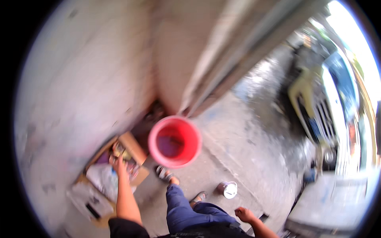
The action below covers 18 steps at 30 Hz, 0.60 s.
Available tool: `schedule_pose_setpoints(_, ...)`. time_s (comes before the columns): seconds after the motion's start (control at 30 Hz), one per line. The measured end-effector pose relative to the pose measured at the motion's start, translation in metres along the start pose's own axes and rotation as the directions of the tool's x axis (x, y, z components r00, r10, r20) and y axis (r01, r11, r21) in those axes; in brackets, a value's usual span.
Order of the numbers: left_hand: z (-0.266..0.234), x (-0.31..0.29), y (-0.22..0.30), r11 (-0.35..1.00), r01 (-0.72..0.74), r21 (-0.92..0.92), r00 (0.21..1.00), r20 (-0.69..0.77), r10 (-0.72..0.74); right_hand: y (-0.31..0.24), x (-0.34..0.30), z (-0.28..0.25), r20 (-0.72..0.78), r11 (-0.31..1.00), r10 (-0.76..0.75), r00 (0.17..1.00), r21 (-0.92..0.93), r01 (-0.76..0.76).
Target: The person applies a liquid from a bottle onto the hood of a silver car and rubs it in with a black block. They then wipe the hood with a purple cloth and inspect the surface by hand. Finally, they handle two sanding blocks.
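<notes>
Wall: a pale, stained wall (79, 79) fills the left and upper part of the view, blurred by motion.
White bundle: a pale bag or wrapped bundle (101, 176) lies on the floor at the foot of the wall, beside a flat white piece with a dark mark (89, 202).
Cardboard box: an open brown cardboard box (133, 146) sits on the floor against the wall, flaps up, with mixed small items inside that are too blurred to name.
Left hand: the left hand (119, 163) reaches down into the cardboard box with the arm stretched out; the fingers are among the items, but I cannot tell whether they are closed on anything.
Red bucket: a red plastic bucket (175, 141) stands upright on the floor just beside the box, its mouth open upward, something dark at the bottom.
Legs: the person's legs in blue trousers (182, 210) point toward the bucket, with sandalled feet (164, 173) just below its rim.
Tin: a small metal tin with a wire handle (229, 189) stands on the concrete floor (238, 150), to the right of the feet and well apart from the bucket.
Right hand: the right hand (244, 214) hangs low near the right knee, fingers loosely curled, holding nothing that shows.
Far right: parked vehicles (337, 79) stand in bright daylight, heavily blurred.
</notes>
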<state>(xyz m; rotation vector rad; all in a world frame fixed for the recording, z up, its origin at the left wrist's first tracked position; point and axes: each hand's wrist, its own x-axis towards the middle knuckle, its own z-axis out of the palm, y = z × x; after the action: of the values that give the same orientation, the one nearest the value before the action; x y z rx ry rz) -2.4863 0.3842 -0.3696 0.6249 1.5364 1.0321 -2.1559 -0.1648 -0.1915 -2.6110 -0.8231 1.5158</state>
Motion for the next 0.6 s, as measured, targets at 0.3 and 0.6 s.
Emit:
schedule_pose_setpoints(0.3,0.079,-0.398,0.015,0.884,0.399,0.245,0.467,0.775,-0.426,-0.068,-0.048,-0.084,-0.156,0.804,-0.466,0.871,0.335,0.491)
schedule_pose_setpoints(0.6,0.125,-0.522,0.052,0.906,0.031,0.423,0.203,0.884,-0.42,-0.044,-0.131,-0.103,-0.097,0.485,-0.504,0.858,0.79,0.375)
